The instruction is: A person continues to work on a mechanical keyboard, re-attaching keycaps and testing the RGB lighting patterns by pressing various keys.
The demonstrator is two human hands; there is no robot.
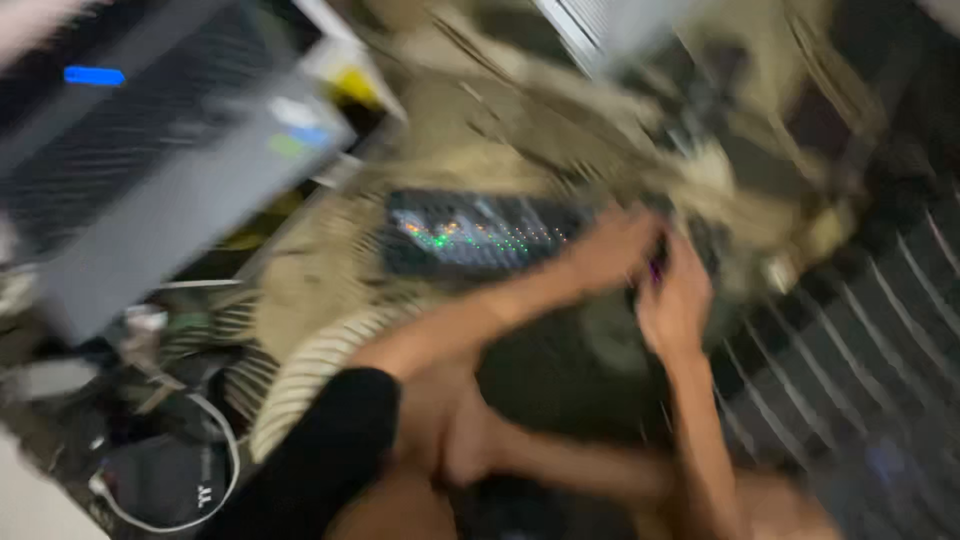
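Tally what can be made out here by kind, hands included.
Hands: 2, left and right, both at the keyboard's right end
Lit keyboard: 1
Grey computer case: 1
White cable: 1
Total: 5
Blur hides anything smaller.

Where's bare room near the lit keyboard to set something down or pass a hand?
Frame is blurred. Freest patch: the rumpled beige cloth between the keyboard and the grey case. Crowded: the keyboard's right end, where left hand and right hand meet, and the cable clutter lower left.
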